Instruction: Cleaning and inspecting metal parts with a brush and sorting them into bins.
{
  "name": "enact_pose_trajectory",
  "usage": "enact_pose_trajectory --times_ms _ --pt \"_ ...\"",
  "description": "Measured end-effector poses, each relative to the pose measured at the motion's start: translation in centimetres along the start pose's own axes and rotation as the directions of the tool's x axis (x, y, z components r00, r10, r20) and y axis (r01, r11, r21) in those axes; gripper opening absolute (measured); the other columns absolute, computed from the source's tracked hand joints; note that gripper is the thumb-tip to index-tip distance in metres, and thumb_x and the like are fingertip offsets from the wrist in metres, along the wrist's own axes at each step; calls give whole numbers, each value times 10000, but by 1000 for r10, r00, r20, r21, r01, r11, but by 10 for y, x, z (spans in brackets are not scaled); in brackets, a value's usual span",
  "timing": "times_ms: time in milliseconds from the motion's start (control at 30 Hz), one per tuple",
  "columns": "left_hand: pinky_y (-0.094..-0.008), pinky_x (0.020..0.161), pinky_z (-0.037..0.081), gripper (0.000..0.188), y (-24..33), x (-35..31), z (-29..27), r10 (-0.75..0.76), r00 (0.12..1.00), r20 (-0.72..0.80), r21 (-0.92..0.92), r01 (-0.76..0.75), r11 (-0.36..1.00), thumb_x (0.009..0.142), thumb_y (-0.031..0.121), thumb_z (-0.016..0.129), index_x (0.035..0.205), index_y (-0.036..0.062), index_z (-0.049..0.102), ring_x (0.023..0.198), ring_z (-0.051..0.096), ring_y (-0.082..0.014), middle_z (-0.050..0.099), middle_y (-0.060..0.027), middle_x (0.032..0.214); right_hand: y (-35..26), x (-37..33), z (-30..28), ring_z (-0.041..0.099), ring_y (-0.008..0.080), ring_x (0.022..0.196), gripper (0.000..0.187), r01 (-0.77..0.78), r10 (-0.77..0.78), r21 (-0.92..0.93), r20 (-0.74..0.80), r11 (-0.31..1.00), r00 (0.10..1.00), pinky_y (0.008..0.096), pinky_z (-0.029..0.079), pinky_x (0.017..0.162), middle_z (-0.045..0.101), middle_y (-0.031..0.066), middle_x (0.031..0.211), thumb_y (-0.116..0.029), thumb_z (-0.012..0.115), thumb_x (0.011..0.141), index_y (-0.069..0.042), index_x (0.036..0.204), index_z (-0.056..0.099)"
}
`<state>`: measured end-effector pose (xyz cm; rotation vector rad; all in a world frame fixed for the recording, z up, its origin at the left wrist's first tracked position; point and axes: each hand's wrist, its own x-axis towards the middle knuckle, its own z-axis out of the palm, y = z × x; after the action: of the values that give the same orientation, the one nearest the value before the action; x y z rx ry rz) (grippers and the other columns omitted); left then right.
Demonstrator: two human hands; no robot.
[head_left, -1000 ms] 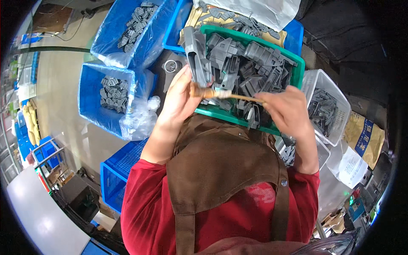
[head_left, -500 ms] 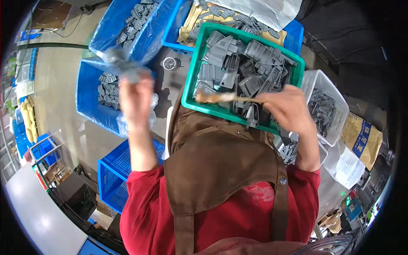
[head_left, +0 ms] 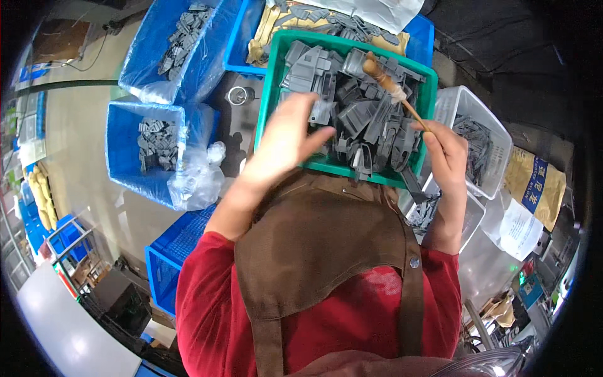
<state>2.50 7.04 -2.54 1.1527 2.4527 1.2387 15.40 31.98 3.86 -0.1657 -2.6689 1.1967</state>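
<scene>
My right hand (head_left: 447, 151) grips a thin wooden stick with a tan, brush-like head (head_left: 383, 76) wrapped in something whitish near its neck. The head points up and to the left, over the right part of a green crate (head_left: 433, 100). Jumbled grey plastic parts (head_left: 358, 116) of several shapes fill this crate. Over its left side is my left hand (head_left: 286, 135), slightly blurred, its thumb and fingers apart and nothing seen in them. Whether its fingertips touch the parts I cannot tell.
Left stand two plastic-lined blue bins (head_left: 113, 147) with grey pieces. Behind the crate is a blue tray (head_left: 237, 53) holding more parts. A small clear cup (head_left: 239, 95) stands between. White baskets (head_left: 499, 119) of grey parts are at right, a blue crate (head_left: 166, 267) lower left.
My left hand has come from the left bins to the green crate, and the grey part it had is out of it. The stick's head has swung from pointing left to pointing up-left.
</scene>
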Motion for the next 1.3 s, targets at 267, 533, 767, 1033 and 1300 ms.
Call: enact_pose_trajectory --times_ms 267,533,767,1033,1300 --pt "-337 603 415 167 -19 -9 -9 -405 914 -37 -418 354 837 871 144 494 994 36 460 651 515 -221 524 -97 755 -7 -13 -2 443 112 513 182 -144 144 53 7 988 990 262 344 501 561 52 637 -99 530 867 -16 965 658" --pt "-261 508 336 213 12 -20 -19 -486 834 261 -942 110 -317 898 270 376 1011 95 422 569 425 -158 501 -86 768 -39 0 44 478 256 493 129 136 -135 3 133 991 982 336 331 505 579 98 642 -69 590 806 -51 919 651" --pt "-248 481 329 162 15 -16 -37 -421 897 131 -991 130 -32 871 248 406 911 92 398 544 407 -132 507 -84 792 -18 13 44 523 236 518 155 -75 67 -130 -67 989 995 337 391 535 610 103 676 -91 541 848 -65 945 660" --pt "-219 429 258 254 -2 -16 -50 -94 794 601 -632 400 -664 855 319 389 977 131 510 488 314 -103 364 -27 601 -13 2 49 514 231 520 154 51 -58 -163 -40 985 997 324 383 534 650 98 771 -57 549 822 -48 933 657" --pt "-225 374 238 180 -7 -6 -65 -171 754 634 -712 483 -510 850 272 374 875 109 447 416 301 -99 383 -40 539 -23 0 44 517 217 526 170 214 -209 -132 54 968 977 319 365 528 653 117 781 -54 530 842 -25 950 658"
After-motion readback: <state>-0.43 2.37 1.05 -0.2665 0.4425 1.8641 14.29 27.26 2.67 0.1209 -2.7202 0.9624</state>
